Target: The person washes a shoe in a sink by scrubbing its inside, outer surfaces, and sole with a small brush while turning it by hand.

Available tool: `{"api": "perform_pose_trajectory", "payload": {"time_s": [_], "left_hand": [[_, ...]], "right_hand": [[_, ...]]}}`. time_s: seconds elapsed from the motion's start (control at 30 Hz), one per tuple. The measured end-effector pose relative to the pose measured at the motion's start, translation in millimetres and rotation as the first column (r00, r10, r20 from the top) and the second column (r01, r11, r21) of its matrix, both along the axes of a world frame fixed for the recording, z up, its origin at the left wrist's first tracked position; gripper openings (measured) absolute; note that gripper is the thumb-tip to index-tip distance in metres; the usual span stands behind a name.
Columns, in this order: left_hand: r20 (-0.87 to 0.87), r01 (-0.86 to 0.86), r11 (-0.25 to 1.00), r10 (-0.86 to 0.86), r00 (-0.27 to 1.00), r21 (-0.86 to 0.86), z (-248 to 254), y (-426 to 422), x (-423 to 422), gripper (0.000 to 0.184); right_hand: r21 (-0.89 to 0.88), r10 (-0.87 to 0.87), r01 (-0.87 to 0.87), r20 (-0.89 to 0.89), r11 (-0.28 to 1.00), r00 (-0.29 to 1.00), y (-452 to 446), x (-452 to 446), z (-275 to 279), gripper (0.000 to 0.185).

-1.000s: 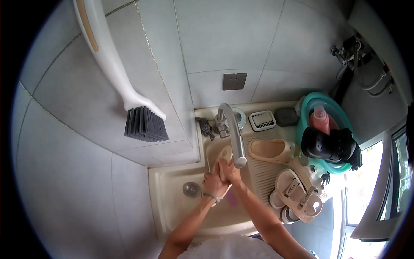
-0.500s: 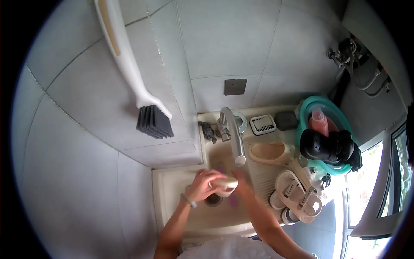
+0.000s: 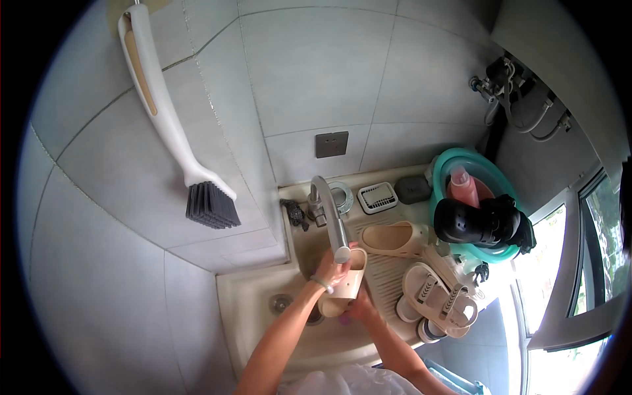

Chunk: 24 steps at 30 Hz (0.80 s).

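A beige clog [image 3: 347, 284] is held over the sink [image 3: 253, 329], just below the spout of the metal faucet [image 3: 332, 220]. My left hand [image 3: 334, 268], with a band at the wrist, is closed on its left side near the spout. Lower down, my right hand [image 3: 360, 307] grips the clog's lower right part, its fingers partly hidden. A second beige clog [image 3: 393, 238] lies on the ribbed drainboard [image 3: 385, 273]. Something pink shows in the sink beside my right hand, mostly hidden.
A teal basin [image 3: 442, 172] holds a pink bottle [image 3: 463, 189] and black items [image 3: 471, 222]. Strapped sandals [image 3: 431, 296] sit at the drainboard's right edge. A soap dish [image 3: 378, 197] stands behind the faucet, and a white brush [image 3: 164, 125] hangs at the left wall.
The clog has been turned and moved up beneath the faucet. My left hand has shifted up and right with it; my right hand has moved down to its lower part. The camera view has shifted.
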<state>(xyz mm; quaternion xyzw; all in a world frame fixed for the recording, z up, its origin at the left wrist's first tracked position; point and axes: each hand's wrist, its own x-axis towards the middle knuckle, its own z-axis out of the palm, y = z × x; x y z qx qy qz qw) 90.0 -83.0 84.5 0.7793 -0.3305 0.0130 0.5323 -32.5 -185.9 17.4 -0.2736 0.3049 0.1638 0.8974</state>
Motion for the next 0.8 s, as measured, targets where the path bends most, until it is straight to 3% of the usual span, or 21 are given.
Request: {"api": "perform_pose_trajectory", "payload": {"time_s": [0.03, 0.07, 0.1, 0.13, 0.2, 0.23, 0.27, 0.3, 0.37, 0.43, 0.5, 0.57, 0.6, 0.7, 0.8], "left_hand": [[0.030, -0.002, 1.000, 0.002, 1.000, -0.003, 12.8, 9.2, -5.2, 0.037], [-0.166, 0.018, 0.993, 0.002, 0.986, 0.114, 22.8, 25.2, -8.5, 0.033], [-0.202, 0.018, 0.983, 0.020, 0.979, 0.184, 37.3, 39.4, -13.1, 0.032], [-0.172, -0.004, 0.969, 0.047, 0.984, 0.246, 54.2, 50.3, -21.4, 0.032], [-0.127, -0.047, 0.944, 0.093, 0.987, 0.328, 75.1, 62.9, -37.1, 0.033], [-0.134, -0.060, 0.965, 0.097, 0.986, 0.255, 72.7, 66.5, -42.9, 0.032], [-0.086, -0.073, 0.981, 0.090, 0.992, 0.179, 67.7, 69.0, -46.4, 0.031], [-0.089, -0.090, 0.964, 0.115, 0.989, 0.248, 90.5, 68.2, -53.4, 0.028], [-0.128, -0.084, 0.991, 0.097, 0.987, 0.104, 88.5, 69.3, -60.4, 0.026], [-0.150, -0.069, 0.991, 0.086, 0.985, 0.115, 82.7, 75.9, -69.6, 0.027], [-0.165, -0.046, 0.990, 0.068, 0.984, 0.132, 83.6, 81.7, -72.9, 0.029], [0.341, -0.186, 0.930, 0.072, 0.937, 0.316, 104.4, 86.1, -80.1, 0.032], [0.401, -0.243, 0.904, 0.088, 0.912, 0.352, 111.3, 88.8, -85.5, 0.034], [0.304, -0.293, 0.873, 0.179, 0.936, 0.389, 116.0, 98.4, -100.8, 0.032], [0.263, -0.354, 0.830, 0.260, 0.929, 0.430, 113.0, 111.6, -117.9, 0.030]], "right_hand": [[-0.107, -0.005, 0.006, 0.008, 0.994, 1.000, -4.3, -2.0, -22.7, 0.059], [-0.109, 0.026, -0.011, 0.137, 0.994, 0.990, -7.4, -2.0, -24.6, 0.055], [-0.101, 0.023, -0.010, 0.135, 0.995, 0.991, -11.7, -3.2, -21.0, 0.055], [-0.363, 0.101, 0.006, 0.276, 0.932, 0.956, -17.5, -4.5, -9.4, 0.051], [-0.496, 0.141, 0.119, 0.456, 0.860, 0.879, -15.7, 8.0, 48.2, 0.050], [-0.493, 0.137, 0.122, 0.458, 0.862, 0.878, -19.1, 21.8, 56.5, 0.050], [-0.468, -0.076, 0.226, 0.318, 0.854, 0.945, -22.9, 31.4, 62.2, 0.053], [-0.462, -0.288, 0.331, 0.162, 0.823, 0.944, -28.0, 39.7, 67.3, 0.057], [-0.398, -0.396, 0.412, 0.124, 0.820, 0.910, -47.4, 55.3, 62.9, 0.057], [-0.335, -0.500, 0.497, 0.082, 0.801, 0.862, -61.5, 72.7, 57.3, 0.058], [-0.376, -0.526, 0.501, 0.041, 0.779, 0.849, -70.3, 86.7, 50.7, 0.055], [-0.411, -0.551, 0.522, 0.056, 0.747, 0.832, -74.4, 96.2, 32.0, 0.052], [-0.450, -0.564, 0.529, 0.066, 0.719, 0.823, -71.2, 96.8, 38.0, 0.049], [-0.575, -0.541, 0.528, 0.169, 0.625, 0.824, -53.0, 84.2, 57.5, 0.042], [-0.591, -0.422, 0.512, 0.297, 0.623, 0.857, -31.2, 56.9, 63.4, 0.036]]}}
